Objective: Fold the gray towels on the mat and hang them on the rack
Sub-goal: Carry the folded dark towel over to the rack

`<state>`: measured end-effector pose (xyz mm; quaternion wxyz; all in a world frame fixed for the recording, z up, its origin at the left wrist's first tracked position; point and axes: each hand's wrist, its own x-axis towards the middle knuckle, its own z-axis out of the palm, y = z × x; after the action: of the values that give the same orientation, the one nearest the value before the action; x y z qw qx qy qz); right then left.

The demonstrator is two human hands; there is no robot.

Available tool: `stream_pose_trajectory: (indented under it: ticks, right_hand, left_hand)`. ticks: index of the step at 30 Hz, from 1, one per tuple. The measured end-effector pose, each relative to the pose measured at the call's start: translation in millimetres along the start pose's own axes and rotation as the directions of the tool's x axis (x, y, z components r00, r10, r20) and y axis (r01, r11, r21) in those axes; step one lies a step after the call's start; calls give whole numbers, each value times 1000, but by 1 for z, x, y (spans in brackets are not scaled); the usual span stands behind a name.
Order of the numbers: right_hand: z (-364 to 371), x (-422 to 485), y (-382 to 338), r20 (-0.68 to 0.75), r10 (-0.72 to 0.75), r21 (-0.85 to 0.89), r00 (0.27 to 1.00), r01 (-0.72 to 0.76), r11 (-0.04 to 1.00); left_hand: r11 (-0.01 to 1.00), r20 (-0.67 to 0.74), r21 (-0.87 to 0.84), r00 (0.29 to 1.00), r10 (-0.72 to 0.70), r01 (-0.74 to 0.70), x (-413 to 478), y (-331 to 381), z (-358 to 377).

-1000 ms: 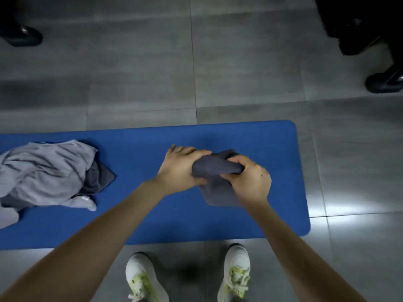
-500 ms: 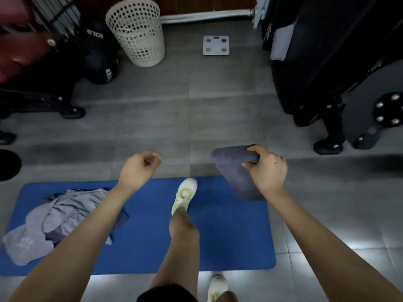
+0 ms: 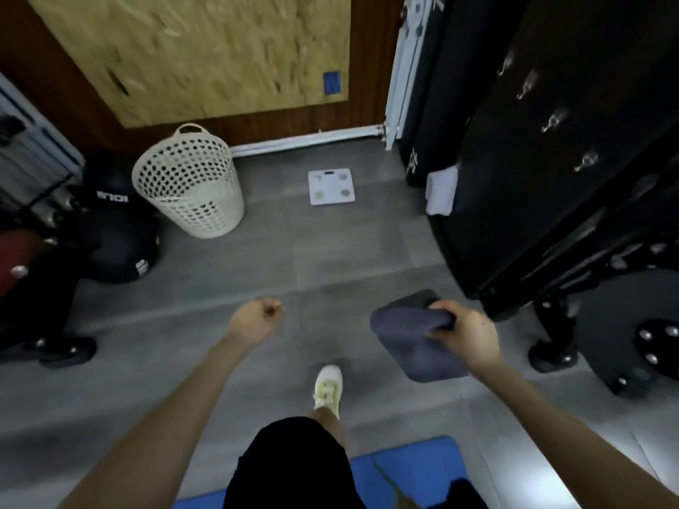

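Hanging below right grip (image 3: 466, 336), folded gray towel (image 3: 415, 347), pinched; left grip (image 3: 255, 319) fisted, empty.

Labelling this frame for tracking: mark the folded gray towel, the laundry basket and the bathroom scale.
folded gray towel (image 3: 419, 358), head view, its hanging lower fold.
laundry basket (image 3: 187, 181), head view, its perforated wall.
bathroom scale (image 3: 331, 186), head view, middle of its top.

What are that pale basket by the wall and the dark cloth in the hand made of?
The basket looks like moulded plastic, matt cream: stiff walls pierced with even round holes. The towel seems soft fabric, perhaps terry, dull dark gray: it droops and folds where the right hand grips it.
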<state>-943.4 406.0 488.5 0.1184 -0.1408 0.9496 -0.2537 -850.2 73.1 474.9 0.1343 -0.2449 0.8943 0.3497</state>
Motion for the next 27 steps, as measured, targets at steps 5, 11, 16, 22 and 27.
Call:
stream_pose_trajectory:
  ticks: [5,11,16,22,27]
  right_hand:
    - [-42,114,-18,-68,-23,18,997,24,1000]
    - [-93,245,-18,-45,-13,-18,999,12,1000]
    - [-135,359,3,13,-91,20,996,91,996]
    - [-188,483,40,44,-82,156,996,75,985]
    - [-220,562,67,122,-144,183,982,120,976]
  left_hand:
    - [998,29,23,998,51,-52,124,66,-44]
    - [968,79,-48,965,249,-246,246,172,-49]
    - [929,146,-163,923,356,-332,329,272,-29]
    - [940,-19,-122,947,320,-320,426,378,-22]
    - [806,-7,-7,806,592,-592,494,459,-35]
